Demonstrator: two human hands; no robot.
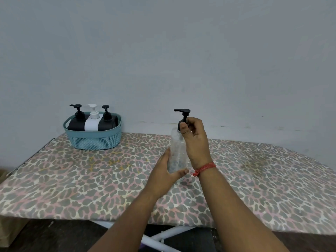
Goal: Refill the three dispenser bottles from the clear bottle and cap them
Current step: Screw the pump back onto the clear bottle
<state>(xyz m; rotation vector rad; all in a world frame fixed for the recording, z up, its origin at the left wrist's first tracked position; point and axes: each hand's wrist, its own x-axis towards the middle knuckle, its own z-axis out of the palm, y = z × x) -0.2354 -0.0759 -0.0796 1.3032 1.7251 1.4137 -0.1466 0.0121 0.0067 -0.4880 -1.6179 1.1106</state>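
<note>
A person's two bare hands work a clear bottle (177,151) standing upright near the middle of a leopard-print surface (72,179), seen from a head-worn camera looking forward and down. The left hand (166,171) is curled around the bottle's lower body from the 9 o'clock side, thumb across the front near the base, fingers wrapped behind and out of sight. The right hand (195,140), at the bottle's 3 o'clock, is closed about the black pump top (182,116) at the neck, thumb pressed on the near side of the collar and fingers folded round the far side; the pump's spout juts above the hand toward 9 o'clock. A red thread band (204,169) circles the right wrist. Whether the pump is screwed tight or loose on the neck cannot be told. The bottle looks nearly transparent, with a little dark speckling low inside; its fill level is unclear.

Well apart from the hands, toward 10 o'clock at the far edge of the surface, a teal woven basket (94,140) holds the three dispenser bottles side by side and touching: a black one (76,124) at left, a white one (92,125) in the middle, and a second black one (107,125) at right. All three stand upright with pump tops in place. A pale blue-grey wall (163,51) fills the background, and white metal legs (163,237) show beneath the near edge
</note>
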